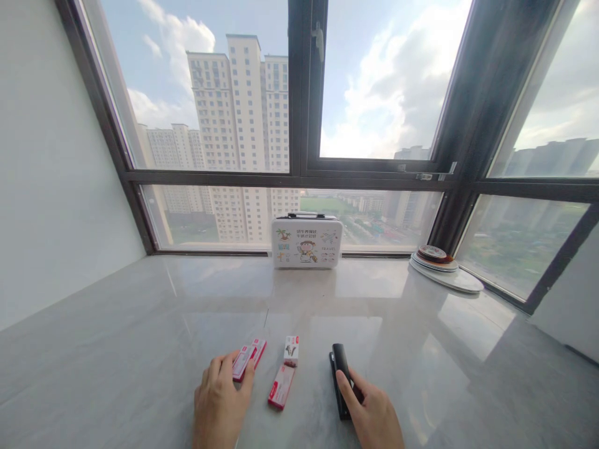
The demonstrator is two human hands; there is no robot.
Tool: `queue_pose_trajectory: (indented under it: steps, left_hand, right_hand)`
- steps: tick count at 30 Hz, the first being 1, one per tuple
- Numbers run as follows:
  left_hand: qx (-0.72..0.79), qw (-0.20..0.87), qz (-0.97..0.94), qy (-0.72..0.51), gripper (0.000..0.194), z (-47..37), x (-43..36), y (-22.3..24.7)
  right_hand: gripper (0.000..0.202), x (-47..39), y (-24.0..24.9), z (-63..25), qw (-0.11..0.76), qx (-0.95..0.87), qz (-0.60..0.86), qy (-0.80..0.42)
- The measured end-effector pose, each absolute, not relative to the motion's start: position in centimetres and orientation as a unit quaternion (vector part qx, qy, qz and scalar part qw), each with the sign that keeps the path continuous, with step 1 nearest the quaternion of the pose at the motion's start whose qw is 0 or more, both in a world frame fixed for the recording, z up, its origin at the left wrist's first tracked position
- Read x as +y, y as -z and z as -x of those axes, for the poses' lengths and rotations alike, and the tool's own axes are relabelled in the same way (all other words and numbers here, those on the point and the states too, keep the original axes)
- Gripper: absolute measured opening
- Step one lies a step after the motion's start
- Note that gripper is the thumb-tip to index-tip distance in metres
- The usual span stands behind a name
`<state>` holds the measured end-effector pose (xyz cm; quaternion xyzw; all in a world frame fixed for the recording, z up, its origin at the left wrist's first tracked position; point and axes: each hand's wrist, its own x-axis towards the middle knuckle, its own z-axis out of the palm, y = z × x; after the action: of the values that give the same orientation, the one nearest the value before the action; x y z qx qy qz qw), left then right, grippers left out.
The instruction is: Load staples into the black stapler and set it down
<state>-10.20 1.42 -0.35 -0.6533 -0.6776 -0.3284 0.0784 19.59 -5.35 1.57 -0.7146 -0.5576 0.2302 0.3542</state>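
My left hand [222, 396] is closed around the near end of a flat pink-and-white box [242, 363]. Against that box's far right side lies a similar pink-and-white box [258, 351]. To the right, a third flat pink-and-white box [281, 386] rests on the counter, apart from the hand. Its far end meets a small white box [291, 349] with a dark picture and a red label. My right hand [372, 405] grips a black stapler [340, 380] from its right side, thumb on top; the stapler lies lengthwise on the counter. Some fingers are hidden behind it.
The glossy grey counter [187, 324] runs back to the dark-framed window [299, 181]. A white cartoon-printed case [306, 243] with a black handle stands upright against the window. Plates and round lids [440, 268] are stacked at the back right. A white wall borders the left.
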Motion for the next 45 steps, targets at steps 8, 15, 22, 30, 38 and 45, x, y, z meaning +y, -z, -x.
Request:
queue_pose_trajectory:
  steps: [8, 15, 22, 30, 38, 45]
  left_hand:
    - [-0.700, 0.121, 0.639, 0.295, 0.037, 11.9, -2.0, 1.0]
    - [-0.602, 0.005, 0.741, 0.296, 0.042, 3.7, -1.4, -0.5]
    - [-0.607, -0.035, 0.739, 0.289, 0.046, 3.4, -0.8, -0.5]
    - [-0.481, -0.122, 0.836, 0.235, 0.046, 3.9, -2.8, -0.8]
    - [-0.439, -0.120, 0.860, 0.228, 0.074, 4.5, -1.5, 1.8]
    - [-0.458, -0.153, 0.845, 0.231, 0.065, 4.8, -2.1, -0.5]
  right_hand:
    - [0.061, -5.2, -1.2, -19.6, 0.341, -0.565, 0.720, -0.216]
    - [0.056, -5.5, -1.4, -19.3, 0.330, -0.589, 0.701, -0.230]
    - [0.052, -5.0, -2.3, -22.4, 0.391, -0.628, 0.626, -0.247]
    - [0.041, -3.2, -3.4, -19.5, 0.393, -0.686, 0.568, -0.230]
    - [0.027, -2.4, -4.8, -12.7, 0.415, -0.667, 0.577, -0.222]
    - [0.038, -1.3, -6.0, -14.3, 0.583, -0.487, 0.570, -0.314]
